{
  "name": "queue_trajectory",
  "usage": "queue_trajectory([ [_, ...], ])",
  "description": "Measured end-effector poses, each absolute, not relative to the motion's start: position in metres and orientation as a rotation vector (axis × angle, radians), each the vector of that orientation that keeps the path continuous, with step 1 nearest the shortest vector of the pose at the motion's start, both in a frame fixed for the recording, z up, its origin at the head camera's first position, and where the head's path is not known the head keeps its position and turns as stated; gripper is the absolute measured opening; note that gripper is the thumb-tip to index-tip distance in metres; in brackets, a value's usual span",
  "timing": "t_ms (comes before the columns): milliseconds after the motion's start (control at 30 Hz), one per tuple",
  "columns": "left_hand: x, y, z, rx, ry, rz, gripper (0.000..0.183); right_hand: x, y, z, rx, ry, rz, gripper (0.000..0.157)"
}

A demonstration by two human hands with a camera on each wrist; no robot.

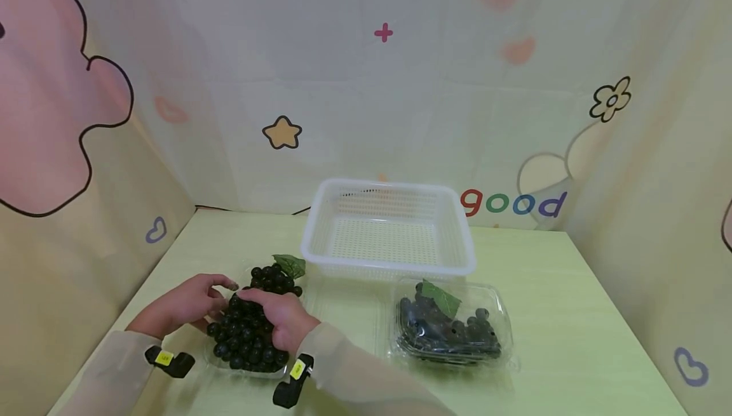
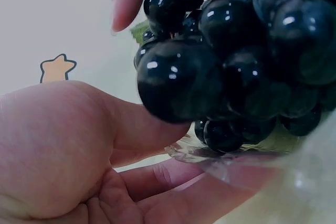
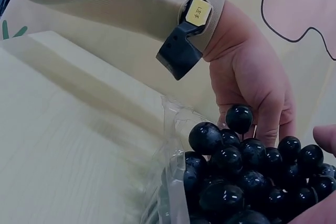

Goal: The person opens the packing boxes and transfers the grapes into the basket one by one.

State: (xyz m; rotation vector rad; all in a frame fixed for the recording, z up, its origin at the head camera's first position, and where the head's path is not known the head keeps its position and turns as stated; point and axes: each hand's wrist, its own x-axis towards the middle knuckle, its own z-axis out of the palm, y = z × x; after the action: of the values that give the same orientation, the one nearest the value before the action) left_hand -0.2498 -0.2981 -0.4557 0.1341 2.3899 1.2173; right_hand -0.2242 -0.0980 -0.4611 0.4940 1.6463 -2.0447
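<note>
A bunch of dark grapes (image 1: 244, 333) with a green leaf (image 1: 290, 266) is heaped in a clear plastic box (image 1: 251, 373) at the left of the table. My left hand (image 1: 191, 305) is at the box's left side. In the left wrist view its thumb reaches behind a grape, while the fingers curl below the plastic edge (image 2: 226, 161); the thumb's tip is hidden. From the right, my right hand (image 1: 286, 317) grips the bunch, one finger stretched across the top. Only parts of that hand show in the right wrist view, beside the grapes (image 3: 252, 182).
A white plastic basket (image 1: 389, 268) stands at the back middle. To the right, a second clear box (image 1: 503, 333) holds dark grapes and a leaf (image 1: 441, 298). Printed cloth (image 1: 366, 86) hangs behind and beside the pale table (image 1: 572, 340).
</note>
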Motion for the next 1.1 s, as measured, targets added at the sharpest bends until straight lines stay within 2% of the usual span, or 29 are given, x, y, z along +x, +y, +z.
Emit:
queue_trajectory([
  [333,-0.2491,-0.2994,-0.4573,0.137,2.378,1.234,0.045,-0.2247,-0.1042,-0.4655,0.505,1.667,-2.052,0.106],
  [600,-0.2498,-0.2985,-0.4567,0.138,2.375,1.232,0.041,-0.2265,-0.105,-0.4701,0.553,1.696,-2.047,0.113],
  [1100,-0.248,-0.2949,-0.4578,0.027,2.381,1.3,0.041,-0.2268,-0.1063,-0.4697,0.552,1.676,-2.081,0.096],
])
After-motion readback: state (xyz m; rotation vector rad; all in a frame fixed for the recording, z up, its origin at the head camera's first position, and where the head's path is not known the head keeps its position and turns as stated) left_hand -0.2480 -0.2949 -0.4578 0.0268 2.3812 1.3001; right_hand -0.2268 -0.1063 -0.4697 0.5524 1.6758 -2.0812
